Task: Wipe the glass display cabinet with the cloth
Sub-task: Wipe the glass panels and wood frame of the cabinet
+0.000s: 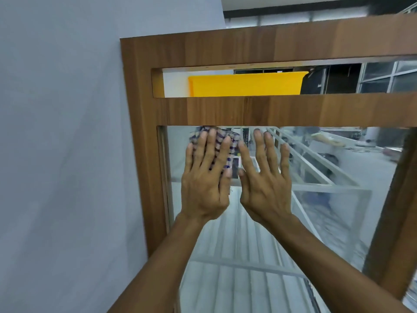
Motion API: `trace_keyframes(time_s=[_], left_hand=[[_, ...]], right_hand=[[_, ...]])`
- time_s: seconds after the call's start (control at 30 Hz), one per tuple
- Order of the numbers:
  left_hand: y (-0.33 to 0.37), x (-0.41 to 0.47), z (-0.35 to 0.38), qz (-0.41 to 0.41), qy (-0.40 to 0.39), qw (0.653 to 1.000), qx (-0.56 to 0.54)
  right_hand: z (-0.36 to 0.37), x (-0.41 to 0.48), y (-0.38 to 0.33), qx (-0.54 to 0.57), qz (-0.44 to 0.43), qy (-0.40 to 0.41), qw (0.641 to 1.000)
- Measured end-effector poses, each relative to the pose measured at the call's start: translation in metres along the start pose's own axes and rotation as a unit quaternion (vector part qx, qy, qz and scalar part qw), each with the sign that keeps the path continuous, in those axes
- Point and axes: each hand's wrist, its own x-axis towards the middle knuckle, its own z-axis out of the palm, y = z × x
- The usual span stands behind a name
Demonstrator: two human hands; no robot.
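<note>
The glass pane [259, 233] of the display cabinet fills the lower middle of the view, set in a brown wooden frame [144, 154]. A checked purple and white cloth [222, 137] lies flat against the upper left of the pane, just under the frame's crossbar. My left hand [206, 177] presses on the cloth with straight, spread fingers. Beside it, my right hand [265, 177] is raised flat at the bare glass with its fingers spread, and it holds nothing. Most of the cloth is hidden under my left hand.
A narrow slot in the frame above the crossbar shows a yellow panel [246, 84]. A plain grey wall [61, 132] stands left of the cabinet. The glass reflects white railings and a room. The frame's right post [392, 222] bounds the pane.
</note>
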Motion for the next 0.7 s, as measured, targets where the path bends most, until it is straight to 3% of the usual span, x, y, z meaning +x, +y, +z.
trace_keyframes(time_s=[0.13, 0.27, 0.43, 0.7], left_hand=[[0.017, 0.010, 0.007, -0.129, 0.058, 0.990, 0.025], [0.039, 0.007, 0.018, 0.000, 0.013, 1.000, 0.003], [0.059, 0.016, 0.036, -0.107, 0.109, 0.988, 0.012], [0.127, 0.025, 0.062, -0.087, 0.069, 0.994, 0.012]], right_hand=[[-0.007, -0.003, 0.016, -0.018, 0.016, 0.001, 1.000], [-0.012, -0.004, 0.033, -0.029, 0.019, 0.006, 0.999], [-0.023, -0.010, 0.061, -0.047, 0.027, 0.003, 0.999], [-0.046, -0.017, 0.114, -0.068, -0.020, -0.011, 0.997]])
